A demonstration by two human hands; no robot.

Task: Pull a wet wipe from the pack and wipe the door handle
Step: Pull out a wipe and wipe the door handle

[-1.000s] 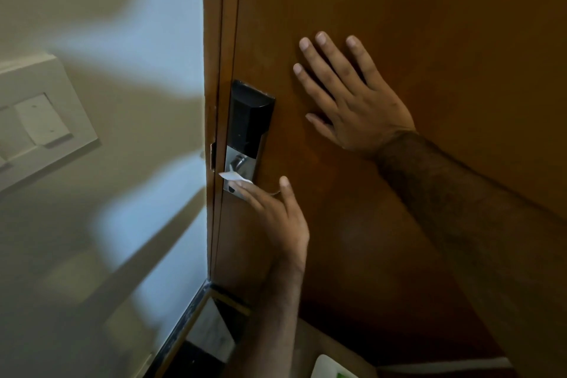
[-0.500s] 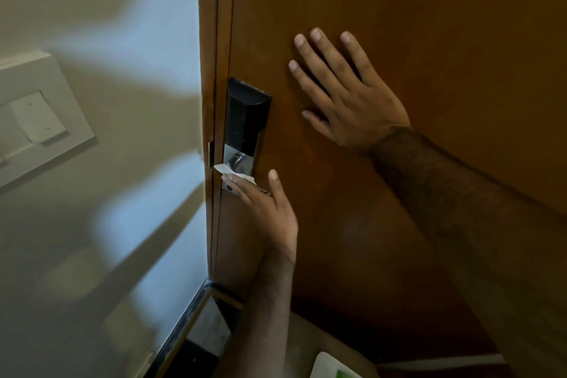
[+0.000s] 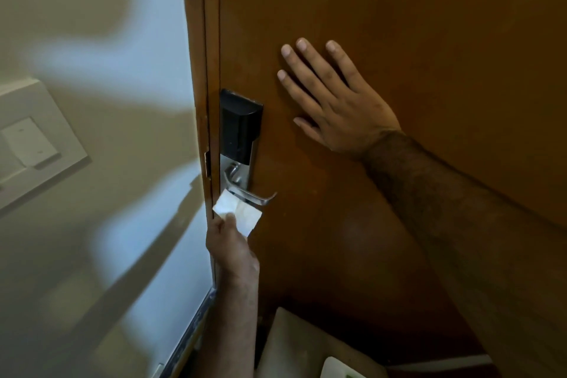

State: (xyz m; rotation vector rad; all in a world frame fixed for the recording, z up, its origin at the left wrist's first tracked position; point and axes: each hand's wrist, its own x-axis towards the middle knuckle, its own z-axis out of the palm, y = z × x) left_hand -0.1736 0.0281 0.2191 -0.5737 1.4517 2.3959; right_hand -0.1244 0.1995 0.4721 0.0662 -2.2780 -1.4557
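Note:
A silver lever door handle [image 3: 250, 193] sticks out from a lock plate with a black keypad [image 3: 240, 124] at the left edge of the brown wooden door [image 3: 383, 9]. My left hand [image 3: 230, 244] is just below the handle, pinching a folded white wet wipe [image 3: 237, 215] whose top corner reaches the handle's underside. My right hand [image 3: 334, 101] lies flat on the door, fingers spread, up and to the right of the lock. At the bottom edge a white and green corner of the wet wipe pack [image 3: 339, 368] shows.
A beige wall [image 3: 107, 224] with a white switch plate [image 3: 33, 144] lies left of the door frame. A pale surface [image 3: 294, 344] sits low by the door under the pack. Shadows of my arms cross the wall.
My left hand has dropped from on top of the handle to just below it, with the wipe in it. The lever is now uncovered. My right hand stays flat on the door.

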